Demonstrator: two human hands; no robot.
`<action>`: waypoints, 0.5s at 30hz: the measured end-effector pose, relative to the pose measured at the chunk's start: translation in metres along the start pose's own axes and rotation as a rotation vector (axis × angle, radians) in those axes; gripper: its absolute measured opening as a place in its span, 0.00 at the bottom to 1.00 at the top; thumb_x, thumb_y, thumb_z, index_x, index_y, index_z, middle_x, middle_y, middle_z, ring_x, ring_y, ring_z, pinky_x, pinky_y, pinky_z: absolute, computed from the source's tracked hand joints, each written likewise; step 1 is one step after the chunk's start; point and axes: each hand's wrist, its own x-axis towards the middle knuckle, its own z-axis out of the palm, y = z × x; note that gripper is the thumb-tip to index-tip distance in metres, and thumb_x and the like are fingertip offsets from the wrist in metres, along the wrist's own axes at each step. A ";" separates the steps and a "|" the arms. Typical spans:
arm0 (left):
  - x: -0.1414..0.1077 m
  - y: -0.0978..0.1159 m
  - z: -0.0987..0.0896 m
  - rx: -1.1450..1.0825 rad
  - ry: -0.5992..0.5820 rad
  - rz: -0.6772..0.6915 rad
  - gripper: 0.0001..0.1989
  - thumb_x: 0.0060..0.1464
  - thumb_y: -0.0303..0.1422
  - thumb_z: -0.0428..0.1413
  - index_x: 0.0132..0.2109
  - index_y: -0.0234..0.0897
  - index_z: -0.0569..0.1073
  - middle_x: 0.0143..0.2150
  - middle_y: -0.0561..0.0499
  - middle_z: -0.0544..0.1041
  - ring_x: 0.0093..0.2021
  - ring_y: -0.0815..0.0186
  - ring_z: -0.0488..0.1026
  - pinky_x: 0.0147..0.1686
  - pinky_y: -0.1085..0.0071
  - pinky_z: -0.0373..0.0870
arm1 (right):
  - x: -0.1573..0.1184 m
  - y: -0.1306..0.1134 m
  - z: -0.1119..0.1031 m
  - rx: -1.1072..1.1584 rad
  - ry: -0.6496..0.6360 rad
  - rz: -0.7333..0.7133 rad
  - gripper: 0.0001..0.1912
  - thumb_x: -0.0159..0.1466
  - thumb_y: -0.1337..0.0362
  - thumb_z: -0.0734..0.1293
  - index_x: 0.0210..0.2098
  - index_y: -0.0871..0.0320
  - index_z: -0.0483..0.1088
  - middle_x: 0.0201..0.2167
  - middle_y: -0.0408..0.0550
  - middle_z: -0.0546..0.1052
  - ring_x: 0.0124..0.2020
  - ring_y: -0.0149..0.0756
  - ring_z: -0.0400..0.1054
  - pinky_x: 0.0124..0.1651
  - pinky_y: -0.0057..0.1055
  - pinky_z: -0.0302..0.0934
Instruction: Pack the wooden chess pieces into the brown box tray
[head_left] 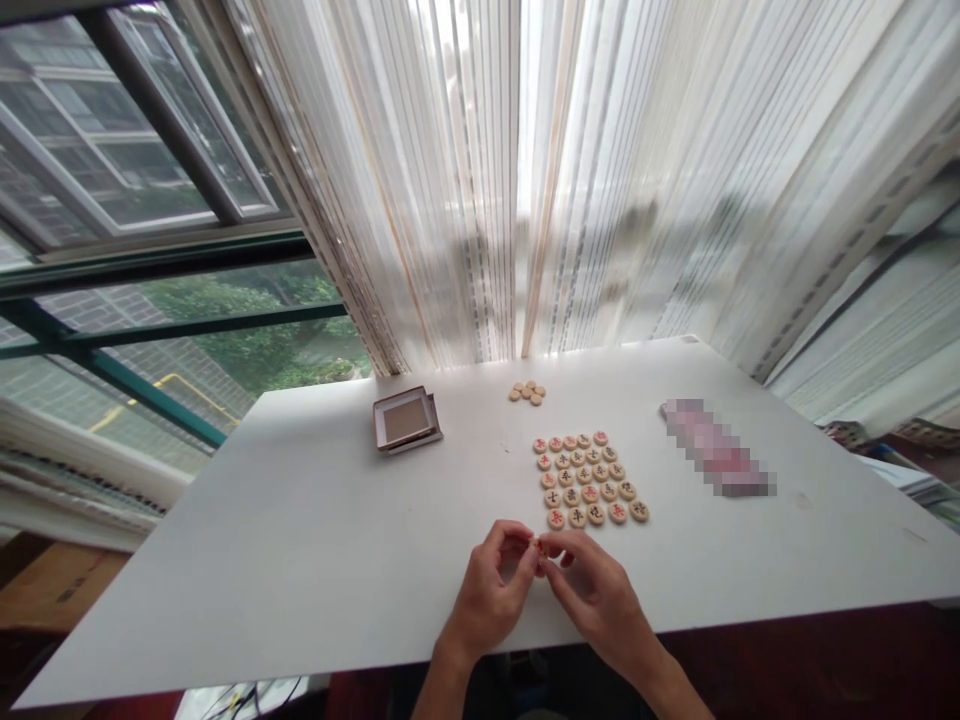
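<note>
1. Pinching a small piece (537, 545) between narrow fingertips, your left hand (491, 585) and right hand (600, 595) meet just off the near-left corner of the grid of pieces (590, 493); if a thumb slips, it could drop onto the white table (300, 570) and roll toward the near edge

2. Your fingers hide most of that piece, with only a little red showing; I cannot tell its sign, and you could misread it for the same reason

3. Your right fingers are close to the near row, so a careless push toward the far side could knock those discs askew

4. Gaps inside the grid look slim, so a disc lowered at a tilt could jostle its neighbours

5. The plain discs (527, 392) bunch at the far side; a low forearm stretched over the grid could drag rows

6. Farther left, the open box (407, 418) looks shallow, so a hurried toss could overshoot its rim
</note>
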 end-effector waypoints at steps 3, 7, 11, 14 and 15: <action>0.000 0.003 0.000 -0.008 -0.029 0.007 0.10 0.63 0.38 0.56 0.46 0.36 0.71 0.41 0.45 0.79 0.39 0.62 0.79 0.43 0.67 0.76 | 0.000 0.001 -0.001 0.027 -0.004 0.028 0.10 0.68 0.64 0.65 0.49 0.52 0.71 0.41 0.49 0.78 0.40 0.39 0.73 0.42 0.33 0.71; -0.001 0.005 0.000 0.025 -0.063 0.038 0.10 0.63 0.36 0.56 0.49 0.36 0.71 0.43 0.44 0.79 0.42 0.61 0.79 0.46 0.67 0.75 | 0.001 0.001 -0.003 0.056 -0.006 0.058 0.10 0.68 0.63 0.65 0.49 0.52 0.71 0.41 0.48 0.78 0.40 0.38 0.74 0.44 0.32 0.70; -0.003 0.006 0.000 0.091 -0.072 0.050 0.09 0.63 0.34 0.56 0.49 0.37 0.72 0.44 0.45 0.80 0.44 0.61 0.78 0.48 0.68 0.74 | 0.003 0.001 -0.002 0.060 0.001 0.068 0.07 0.69 0.63 0.65 0.46 0.53 0.71 0.39 0.48 0.78 0.38 0.38 0.74 0.42 0.31 0.70; -0.003 0.008 0.000 0.140 -0.078 0.048 0.08 0.62 0.33 0.56 0.48 0.37 0.73 0.43 0.45 0.80 0.44 0.61 0.78 0.47 0.69 0.74 | 0.003 0.003 -0.001 0.038 0.013 0.071 0.06 0.69 0.62 0.65 0.43 0.53 0.72 0.36 0.47 0.78 0.36 0.37 0.73 0.40 0.30 0.70; -0.003 0.009 -0.001 0.156 -0.080 0.049 0.08 0.62 0.33 0.56 0.47 0.37 0.73 0.43 0.46 0.80 0.43 0.61 0.78 0.47 0.69 0.74 | 0.003 0.004 -0.001 0.027 0.018 0.074 0.05 0.69 0.61 0.65 0.42 0.53 0.72 0.35 0.46 0.78 0.34 0.37 0.73 0.38 0.29 0.69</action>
